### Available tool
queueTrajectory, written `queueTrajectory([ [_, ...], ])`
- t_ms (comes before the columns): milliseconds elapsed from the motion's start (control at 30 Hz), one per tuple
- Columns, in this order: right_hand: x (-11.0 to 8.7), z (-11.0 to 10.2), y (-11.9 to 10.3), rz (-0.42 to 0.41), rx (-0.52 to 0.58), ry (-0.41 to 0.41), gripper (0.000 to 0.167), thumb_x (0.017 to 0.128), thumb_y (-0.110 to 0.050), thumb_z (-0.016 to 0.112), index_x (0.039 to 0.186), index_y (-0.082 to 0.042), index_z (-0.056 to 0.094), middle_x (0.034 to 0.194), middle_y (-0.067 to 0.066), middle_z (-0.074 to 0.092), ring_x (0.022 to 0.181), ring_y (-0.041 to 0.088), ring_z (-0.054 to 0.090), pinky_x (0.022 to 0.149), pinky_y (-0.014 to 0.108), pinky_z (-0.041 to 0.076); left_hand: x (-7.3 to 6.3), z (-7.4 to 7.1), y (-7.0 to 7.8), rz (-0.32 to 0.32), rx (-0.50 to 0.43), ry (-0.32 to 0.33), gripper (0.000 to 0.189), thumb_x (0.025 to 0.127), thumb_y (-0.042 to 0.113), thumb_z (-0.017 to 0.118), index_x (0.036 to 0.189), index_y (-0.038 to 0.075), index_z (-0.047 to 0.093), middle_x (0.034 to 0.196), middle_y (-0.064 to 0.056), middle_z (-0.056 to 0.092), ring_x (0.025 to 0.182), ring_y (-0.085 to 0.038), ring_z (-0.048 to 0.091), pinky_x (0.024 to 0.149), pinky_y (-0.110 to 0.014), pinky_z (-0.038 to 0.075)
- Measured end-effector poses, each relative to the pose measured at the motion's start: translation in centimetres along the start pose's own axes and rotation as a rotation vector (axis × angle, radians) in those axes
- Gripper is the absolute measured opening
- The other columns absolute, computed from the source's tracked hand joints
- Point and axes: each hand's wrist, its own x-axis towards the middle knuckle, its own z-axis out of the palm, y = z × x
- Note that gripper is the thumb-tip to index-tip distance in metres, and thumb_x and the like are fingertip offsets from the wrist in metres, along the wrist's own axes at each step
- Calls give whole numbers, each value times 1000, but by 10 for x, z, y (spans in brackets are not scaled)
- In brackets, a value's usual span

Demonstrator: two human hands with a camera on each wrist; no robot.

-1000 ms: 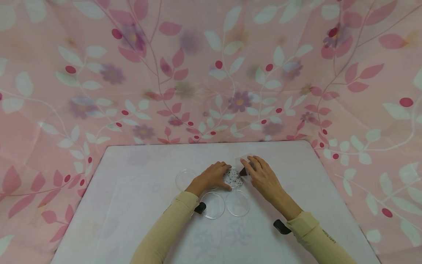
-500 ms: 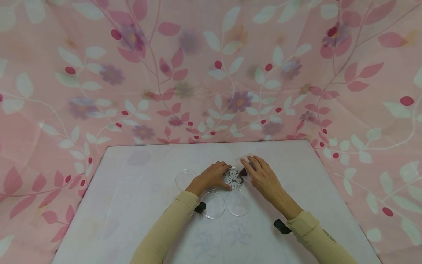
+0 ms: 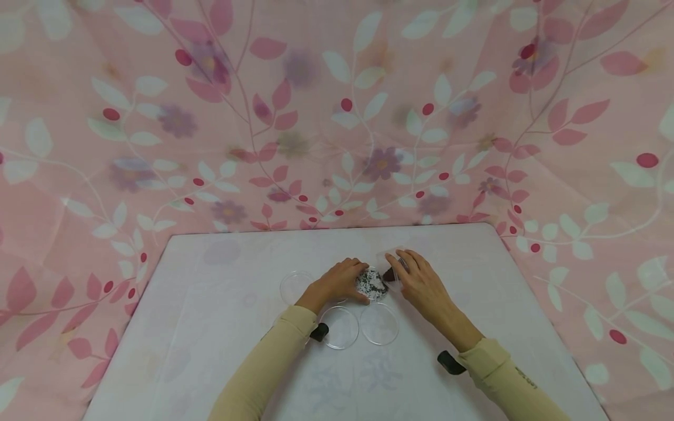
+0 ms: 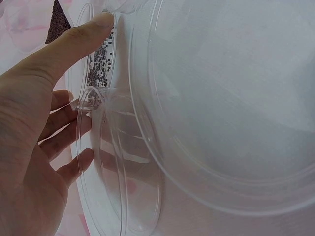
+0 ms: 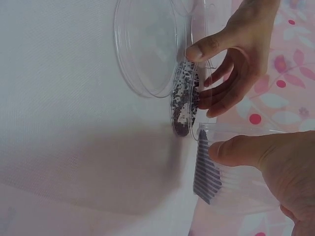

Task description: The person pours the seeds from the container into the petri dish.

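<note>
1. On the near part of the worktop (image 3: 358,392), you have a left dish (image 3: 339,328) and a right dish (image 3: 380,324). Both look like thin, light, stiff plastic that would skate easily; take them by the rim.
2. Just beyond the right one sits the speckled dish (image 3: 372,285), with loose dark grains strewn in it. Your left hand (image 3: 339,280) grasps its rim, thumb on the near side, fingers on the far side. Judge it light enough to slide or tip if nudged, so steady it by the edge without squeezing.
3. At its right, your right hand (image 3: 418,283) grasps the clear tub (image 5: 246,196) by its walls, tilted toward the dish. It looks stiff but slick and perhaps brittle; the dark mass (image 5: 205,169) inside probably shifts loosely, so hold the walls and turn gently.
</note>
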Motion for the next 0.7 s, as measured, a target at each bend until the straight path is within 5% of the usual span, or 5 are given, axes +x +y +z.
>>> queueTrajectory([
  [433,-1,-1,1,22,-1,-5,104,56,-16,96,146,-8,44,140,19,52,127,37,50,105,47,47,-1,-1,1,-4,-10,-8,92,70,57,82,144,13,49,136,-3,56,125,-20,52,109,-39,44],
  [700,-3,-2,5,87,91,24,104,56,-16,95,145,-4,43,138,20,52,126,37,49,106,46,45,0,0,0,4,-11,0,92,70,57,82,143,14,49,136,-2,56,125,-20,52,109,-39,44],
])
